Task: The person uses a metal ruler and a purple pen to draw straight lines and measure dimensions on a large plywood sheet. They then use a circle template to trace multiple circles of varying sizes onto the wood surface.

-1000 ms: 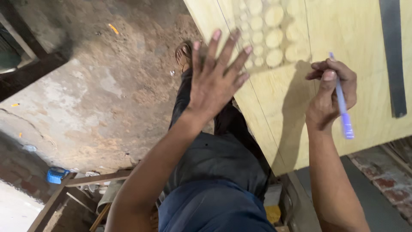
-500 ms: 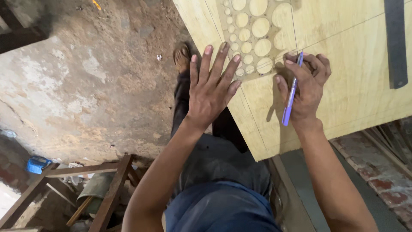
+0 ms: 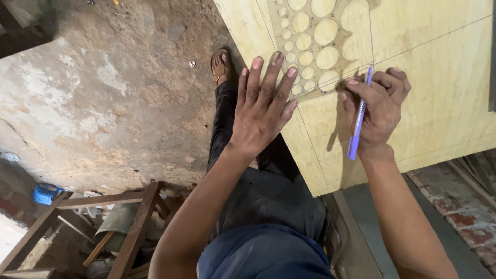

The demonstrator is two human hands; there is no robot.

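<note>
Marking through the circle template (image 3: 315, 44): the left hand (image 3: 263, 111) lies flat and spread on the plywood sheet (image 3: 439, 77), while the right hand (image 3: 380, 111) grips a purple pen (image 3: 358, 116), which I judge needs steady tracing.

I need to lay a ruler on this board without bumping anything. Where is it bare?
Bare plywood lies right of the right hand, and below the template between both hands. It is crowded at the template's lower edge, where the left hand and pen meet.

A pale plywood sheet (image 3: 439, 93) (faint pencil lines cross it) carries a translucent circle template (image 3: 315, 36) lying flat.
</note>
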